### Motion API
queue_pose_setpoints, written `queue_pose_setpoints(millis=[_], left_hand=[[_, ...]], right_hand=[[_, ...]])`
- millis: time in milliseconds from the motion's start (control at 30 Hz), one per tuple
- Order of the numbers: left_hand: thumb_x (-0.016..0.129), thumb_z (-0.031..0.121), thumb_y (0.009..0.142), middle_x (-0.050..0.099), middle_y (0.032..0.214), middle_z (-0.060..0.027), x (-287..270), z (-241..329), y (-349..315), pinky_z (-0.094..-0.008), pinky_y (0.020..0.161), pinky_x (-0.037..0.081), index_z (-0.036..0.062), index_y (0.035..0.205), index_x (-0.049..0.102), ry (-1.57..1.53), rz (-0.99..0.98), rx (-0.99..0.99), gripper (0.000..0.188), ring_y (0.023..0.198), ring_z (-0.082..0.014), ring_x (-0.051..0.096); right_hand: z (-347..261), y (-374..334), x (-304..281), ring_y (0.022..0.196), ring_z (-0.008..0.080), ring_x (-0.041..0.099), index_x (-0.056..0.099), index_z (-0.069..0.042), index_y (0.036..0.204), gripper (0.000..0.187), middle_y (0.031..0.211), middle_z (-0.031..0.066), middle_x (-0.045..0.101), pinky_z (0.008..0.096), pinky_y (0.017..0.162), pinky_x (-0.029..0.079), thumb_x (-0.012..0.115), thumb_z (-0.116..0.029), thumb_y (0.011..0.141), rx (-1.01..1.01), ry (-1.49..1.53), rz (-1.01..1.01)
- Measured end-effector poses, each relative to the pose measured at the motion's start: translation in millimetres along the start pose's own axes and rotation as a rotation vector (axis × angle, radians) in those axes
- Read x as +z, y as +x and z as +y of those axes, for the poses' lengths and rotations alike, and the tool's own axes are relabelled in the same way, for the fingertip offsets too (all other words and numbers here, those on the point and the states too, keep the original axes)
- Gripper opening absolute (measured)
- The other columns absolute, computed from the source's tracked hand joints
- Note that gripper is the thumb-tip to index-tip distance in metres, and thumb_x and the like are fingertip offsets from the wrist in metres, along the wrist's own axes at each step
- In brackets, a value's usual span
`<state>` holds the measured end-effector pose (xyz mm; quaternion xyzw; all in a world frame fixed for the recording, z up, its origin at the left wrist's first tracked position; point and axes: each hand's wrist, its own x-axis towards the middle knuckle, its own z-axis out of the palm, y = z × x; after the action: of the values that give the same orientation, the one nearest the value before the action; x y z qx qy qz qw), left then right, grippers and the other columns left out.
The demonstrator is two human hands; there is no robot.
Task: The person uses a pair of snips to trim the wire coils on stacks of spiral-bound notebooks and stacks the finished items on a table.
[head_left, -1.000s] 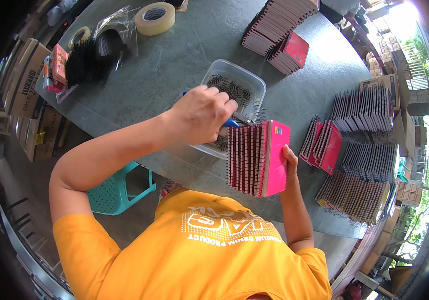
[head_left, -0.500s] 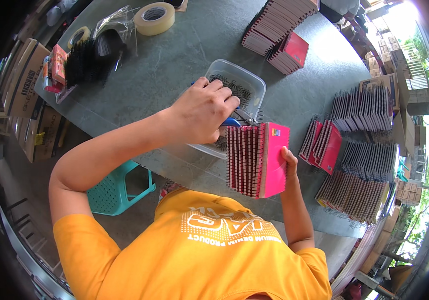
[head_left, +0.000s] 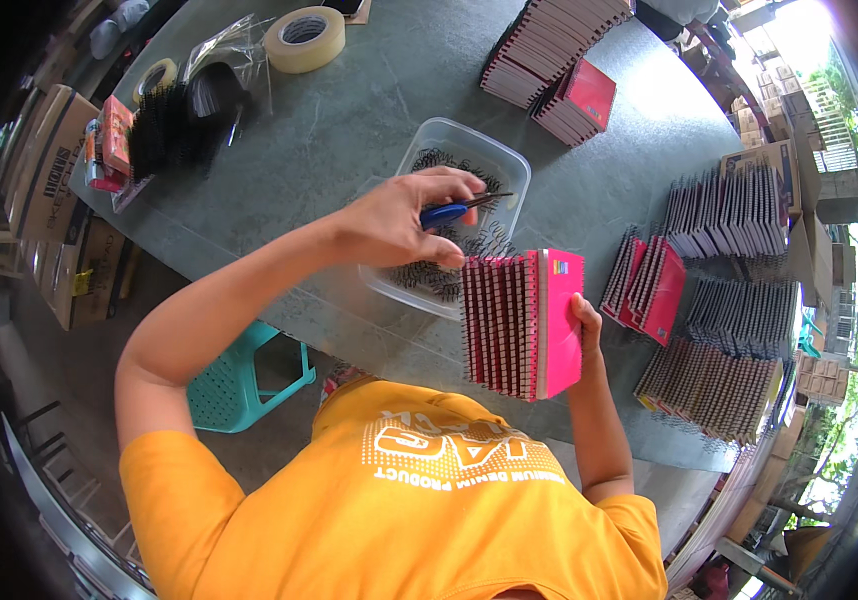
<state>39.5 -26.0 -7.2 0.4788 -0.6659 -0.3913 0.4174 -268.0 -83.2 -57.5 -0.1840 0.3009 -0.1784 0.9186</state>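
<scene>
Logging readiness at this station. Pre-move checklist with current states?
1. Pliers held in left hand: ok.
2. Pliers clear of the pink notebooks: ok, a gap shows between them.
3. Left thumb clear of those notebooks: cannot tell; it is right at their upper left corner.
4. Right hand on the notebooks: ok, thumb on the front cover.
5. Right fingers supporting from behind: cannot tell, hidden.
6. Every notebook's coil fully seated: cannot tell, too small.
</scene>
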Motion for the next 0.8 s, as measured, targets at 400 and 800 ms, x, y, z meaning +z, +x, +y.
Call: queue_pose_setpoints(millis=[400,800], left_hand=[[0.064,0.008,0.079,0.055,0.072,-0.0001,16.6,28.5,16.7,-0.0242,0.065,0.043,0.0033,0.087,0.055,-0.051,0.006,-0.209,0.013,0.071,-0.0073,0.051],[0.072,0.004,0.07,0.057,0.091,-0.0051,4.4,14.0,5.5,-0.0266,0.075,0.045,0.0005,0.092,0.053,-0.111,-0.085,-0.226,0.029,0.081,-0.0094,0.054]], right_hand=[[-1.9,-7.2,11.5,0.088,0.0259,0.062,0.051,0.004,0.113,0.057,0.102,0.0159,0.061,0.0367,0.08,0.05,0.065,-0.034,0.073,0.015,-0.095,0.147],[7.5,-3.2,6.1,0.089,0.0274,0.062,0.05,0.005,0.114,0.059,0.103,0.0178,0.061,0.0381,0.079,0.051,0.062,-0.037,0.075,-0.008,0.097,-0.112]])
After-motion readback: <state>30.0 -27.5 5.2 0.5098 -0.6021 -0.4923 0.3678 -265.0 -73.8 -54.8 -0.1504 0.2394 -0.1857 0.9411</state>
